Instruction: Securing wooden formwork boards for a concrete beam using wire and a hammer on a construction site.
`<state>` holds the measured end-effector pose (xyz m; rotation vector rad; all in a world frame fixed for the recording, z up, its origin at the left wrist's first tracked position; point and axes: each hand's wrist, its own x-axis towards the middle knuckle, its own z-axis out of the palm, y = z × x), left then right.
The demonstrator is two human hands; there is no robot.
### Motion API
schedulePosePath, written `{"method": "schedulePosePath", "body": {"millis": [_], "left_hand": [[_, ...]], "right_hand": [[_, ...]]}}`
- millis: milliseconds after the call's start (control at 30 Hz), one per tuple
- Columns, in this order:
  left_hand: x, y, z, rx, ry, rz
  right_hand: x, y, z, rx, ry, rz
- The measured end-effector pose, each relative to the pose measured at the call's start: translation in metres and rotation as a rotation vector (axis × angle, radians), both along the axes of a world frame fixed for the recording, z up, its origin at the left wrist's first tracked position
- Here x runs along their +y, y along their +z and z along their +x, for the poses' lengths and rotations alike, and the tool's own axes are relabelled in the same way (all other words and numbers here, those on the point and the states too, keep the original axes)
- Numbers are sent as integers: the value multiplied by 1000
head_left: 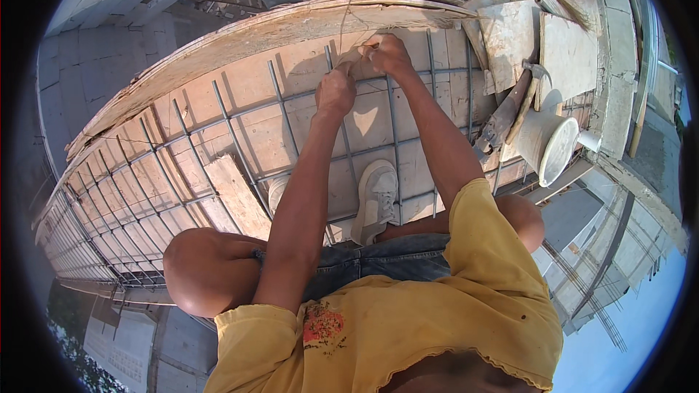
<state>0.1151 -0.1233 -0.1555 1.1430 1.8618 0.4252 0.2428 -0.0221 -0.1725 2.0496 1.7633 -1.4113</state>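
Observation:
Both my hands meet above a grid of steel reinforcing bars, close to the raised plywood edge. My left hand is closed in a pinch, with its fingertips partly hidden. Just beyond it to the right, my right hand is curled closed, and its fingers nearly touch the left ones. A thin wire loops up from between the hands and over the plywood edge; how each hand grips it is hard to make out. Short bar ends stick up on either side of my hands.
Under the grid lies plywood, where my shoes stand between bars. To the right are a hammer, a worn dark tool holder and a white bucket on its side. A loose board lies at left.

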Motion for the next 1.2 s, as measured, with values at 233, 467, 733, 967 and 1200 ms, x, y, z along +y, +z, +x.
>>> {"method": "schedulePosePath", "body": {"millis": [233,467,733,967,1200], "left_hand": [[11,8,8,206,-156,-69],[36,-34,-30,-150,-267,-52],[56,-15,15,109,-316,-128],[64,-24,-5,210,-320,-257],[69,-40,3,224,-387,-254]], "right_hand": [[-15,-2,8,-124,106,223],[-19,6,1,240,-269,-44],[-35,-13,18,232,-135,353],[-151,31,-3,-4,-350,449],[-159,-1,-23,-209,-292,550]]}}
